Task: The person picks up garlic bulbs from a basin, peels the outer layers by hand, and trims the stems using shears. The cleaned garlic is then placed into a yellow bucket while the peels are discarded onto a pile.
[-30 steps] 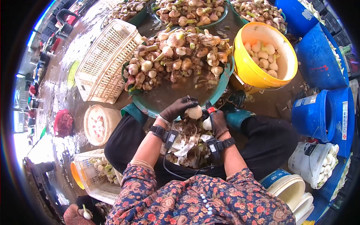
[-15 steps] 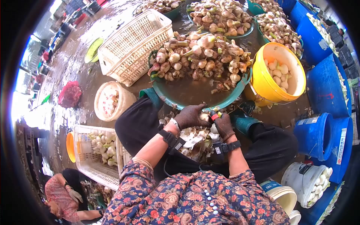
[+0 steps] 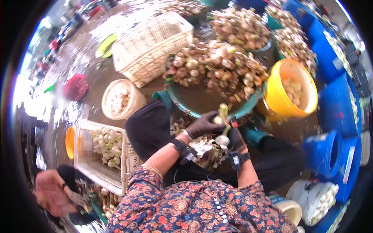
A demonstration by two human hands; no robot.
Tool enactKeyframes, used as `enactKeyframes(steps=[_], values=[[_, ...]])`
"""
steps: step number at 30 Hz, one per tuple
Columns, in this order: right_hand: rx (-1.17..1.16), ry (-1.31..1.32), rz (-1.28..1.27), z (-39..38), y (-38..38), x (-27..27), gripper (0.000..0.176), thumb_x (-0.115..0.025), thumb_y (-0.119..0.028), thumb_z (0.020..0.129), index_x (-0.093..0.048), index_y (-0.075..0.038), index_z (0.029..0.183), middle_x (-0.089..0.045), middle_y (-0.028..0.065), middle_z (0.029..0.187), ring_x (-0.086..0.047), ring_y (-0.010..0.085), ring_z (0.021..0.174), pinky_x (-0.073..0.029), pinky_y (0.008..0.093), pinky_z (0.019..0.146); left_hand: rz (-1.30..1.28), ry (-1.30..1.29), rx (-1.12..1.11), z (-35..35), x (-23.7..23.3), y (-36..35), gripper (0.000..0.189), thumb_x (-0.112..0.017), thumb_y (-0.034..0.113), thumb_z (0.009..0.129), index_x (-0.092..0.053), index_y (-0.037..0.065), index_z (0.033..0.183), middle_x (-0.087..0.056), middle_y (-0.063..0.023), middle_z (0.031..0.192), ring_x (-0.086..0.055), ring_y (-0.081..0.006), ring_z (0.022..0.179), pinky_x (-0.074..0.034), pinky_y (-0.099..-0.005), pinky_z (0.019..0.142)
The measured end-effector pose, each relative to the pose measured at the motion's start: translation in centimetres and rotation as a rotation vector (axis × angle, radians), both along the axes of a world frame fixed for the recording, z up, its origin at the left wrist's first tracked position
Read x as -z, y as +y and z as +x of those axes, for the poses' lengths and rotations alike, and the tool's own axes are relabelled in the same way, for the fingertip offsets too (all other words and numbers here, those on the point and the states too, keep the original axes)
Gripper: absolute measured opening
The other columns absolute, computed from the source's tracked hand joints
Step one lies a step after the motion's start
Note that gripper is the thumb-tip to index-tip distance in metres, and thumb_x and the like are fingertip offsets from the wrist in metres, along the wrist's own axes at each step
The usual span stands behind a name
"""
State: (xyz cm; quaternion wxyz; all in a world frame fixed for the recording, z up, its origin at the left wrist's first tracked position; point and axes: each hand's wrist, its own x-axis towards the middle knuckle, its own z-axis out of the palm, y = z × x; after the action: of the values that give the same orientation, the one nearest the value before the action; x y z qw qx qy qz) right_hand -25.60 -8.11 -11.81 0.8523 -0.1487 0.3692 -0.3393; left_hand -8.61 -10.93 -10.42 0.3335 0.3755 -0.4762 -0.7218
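Note:
My left hand (image 3: 206,125), in a dark glove, is closed around a garlic bulb (image 3: 218,120) whose pale stem points up. My gloved right hand (image 3: 236,140) is wrapped round a small tool with a red end (image 3: 234,124); its blade or tip is hidden. Between the hands a white, peeled garlic bulb (image 3: 222,140) hangs with its green stem upward, close against the right hand's fingers. Beneath them, a heap of papery garlic skins (image 3: 206,149) lies between my legs. Just ahead is a green tub (image 3: 194,112) with unpeeled garlic (image 3: 221,64) piled at its far side.
A yellow bucket (image 3: 274,87) holding bulbs stands right of the tub. On the left are a white bucket (image 3: 136,101), a white crate (image 3: 124,155) with peeled garlic, and a large white basket (image 3: 143,58). Blue bins (image 3: 336,97) line the right. Another person (image 3: 52,190) sits lower left.
My hands have risen slightly and shifted right; the bulb and stem in the left now stand upright. The peeled bulb shows more clearly between the hands. The whole view has tilted a little.

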Motion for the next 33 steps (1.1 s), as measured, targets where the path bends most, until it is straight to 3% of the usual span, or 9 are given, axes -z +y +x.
enactKeyframes(steps=[8,12,13,16,18,20,26,29,33], values=[[0.030,0.094,0.003,-0.1,-0.4,1.0,0.034,-0.046,-0.037,0.091,-0.057,-0.009,0.107,-0.060,0.0032,0.093,-0.058,0.0158,0.076,-0.049,0.0287,0.065,-0.918,-0.976,0.022,1.3,1.4,-0.9,0.053,-0.072,0.029,0.054,-0.059,0.012,0.103,-0.060,-0.0162,0.099,-0.057,-0.0374,0.090,-0.045,-0.0452,0.077],[-0.524,0.784,-0.980,-1.0,0.2,-0.3,0.037,-0.047,-0.038,0.090,-0.057,-0.005,0.105,-0.062,0.0037,0.091,-0.060,0.0163,0.079,-0.048,0.0281,0.066,-0.604,-0.813,0.049,1.0,4.1,0.5,0.019,-0.064,0.021,0.065,-0.067,0.011,0.082,-0.063,-0.0153,0.074,-0.060,-0.0342,0.067,-0.047,-0.0409,0.061],[-0.298,0.432,-0.235,-1.5,-0.5,0.5,0.034,-0.056,-0.034,0.086,-0.058,-0.005,0.101,-0.060,0.0010,0.084,-0.057,0.0121,0.074,-0.045,0.0258,0.066,-0.559,-0.785,0.056,1.3,3.5,0.6,0.019,-0.064,0.019,0.067,-0.067,0.010,0.083,-0.063,-0.0147,0.074,-0.060,-0.0340,0.065,-0.047,-0.0395,0.060],[-0.442,0.609,-0.993,-1.0,-0.5,-1.6,0.041,-0.065,-0.035,0.079,-0.057,-0.004,0.105,-0.059,0.0012,0.087,-0.054,0.0105,0.074,-0.044,0.0250,0.069,-0.341,-0.573,-0.020,1.8,4.0,0.5,0.018,-0.064,0.018,0.071,-0.066,0.006,0.084,-0.064,-0.0113,0.073,-0.060,-0.0299,0.064,-0.047,-0.0364,0.059],[-0.255,0.393,-0.560,0.4,0.5,-4.0,0.050,-0.069,-0.029,0.074,-0.052,-0.003,0.112,-0.057,0.0038,0.097,-0.054,0.0127,0.084,-0.043,0.0255,0.076,0.207,-0.198,-0.121,2.4,2.0,0.2,0.021,-0.065,0.018,0.077,-0.065,0.000,0.087,-0.064,-0.0029,0.074,-0.059,-0.0181,0.064,-0.048,-0.0322,0.061],[-0.151,0.315,-0.810,1.2,0.7,-5.0,0.055,-0.068,-0.022,0.072,-0.048,-0.002,0.119,-0.054,0.0059,0.107,-0.052,0.0149,0.096,-0.042,0.0271,0.082,-1.155,-0.460,-0.131,3.5,6.2,-1.2,0.022,-0.063,0.022,0.081,-0.065,0.001,0.088,-0.064,-0.0022,0.077,-0.057,-0.0131,0.063,-0.049,-0.0317,0.060],[-0.042,1.334,-1.539,1.9,0.5,-0.4,0.038,-0.064,-0.008,0.071,-0.057,-0.001,0.107,-0.057,0.0163,0.107,-0.055,0.0251,0.099,-0.043,0.0338,0.086,-0.952,-0.693,-0.058,3.3,7.5,-0.5,0.047,-0.074,0.013,0.058,-0.061,0.009,0.103,-0.063,-0.0130,0.086,-0.062,-0.0335,0.079,-0.050,-0.0373,0.067],[0.138,1.189,-1.100,0.7,-0.2,5.5,0.014,-0.059,-0.010,0.079,-0.063,0.000,0.088,-0.063,0.0079,0.077,-0.058,0.0181,0.072,-0.046,0.0322,0.067,0.135,-0.105,-0.208,3.0,5.0,-0.1,0.023,-0.063,0.020,0.080,-0.064,0.003,0.096,-0.066,-0.0077,0.085,-0.061,-0.0173,0.068,-0.050,-0.0304,0.066],[0.180,0.526,-0.503,0.1,-0.2,0.6,0.019,-0.053,-0.013,0.082,-0.063,0.000,0.090,-0.063,0.0036,0.084,-0.057,0.0110,0.077,-0.046,0.0271,0.068,-0.070,0.239,-0.220,3.6,2.1,0.0,0.026,-0.053,0.018,0.089,-0.060,0.002,0.107,-0.062,-0.0068,0.102,-0.058,-0.0172,0.095,-0.046,-0.0297,0.085]])
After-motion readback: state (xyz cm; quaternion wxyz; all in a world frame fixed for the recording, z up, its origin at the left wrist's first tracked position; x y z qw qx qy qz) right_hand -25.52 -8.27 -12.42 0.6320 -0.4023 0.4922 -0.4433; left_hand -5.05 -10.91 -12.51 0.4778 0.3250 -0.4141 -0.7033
